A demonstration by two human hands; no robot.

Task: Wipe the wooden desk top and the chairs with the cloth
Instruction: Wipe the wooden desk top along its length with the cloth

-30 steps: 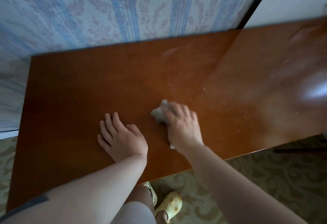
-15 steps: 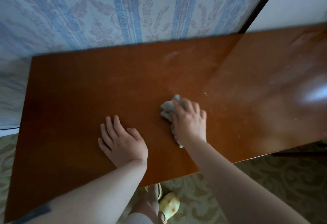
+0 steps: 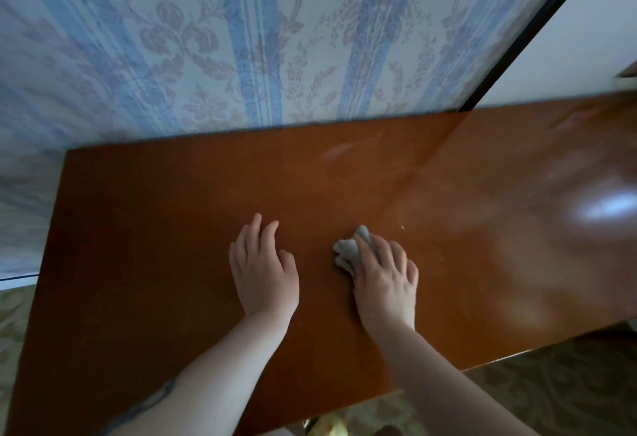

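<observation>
The glossy reddish-brown wooden bench (image 3: 172,229) is standing against blue-striped floral wallpaper (image 3: 206,39), over patterned carpet (image 3: 568,384). The right hand (image 3: 382,280) is pressing a crumpled grey cloth (image 3: 346,251) mid-bench, grip curled over it. The left hand (image 3: 263,270) is resting flat, fingers relaxed.

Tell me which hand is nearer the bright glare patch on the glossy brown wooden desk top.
Right. The right hand, gripping the crumpled grey cloth, lies between the glare patch and the left hand, which rests flat further left on the desk top.
</observation>
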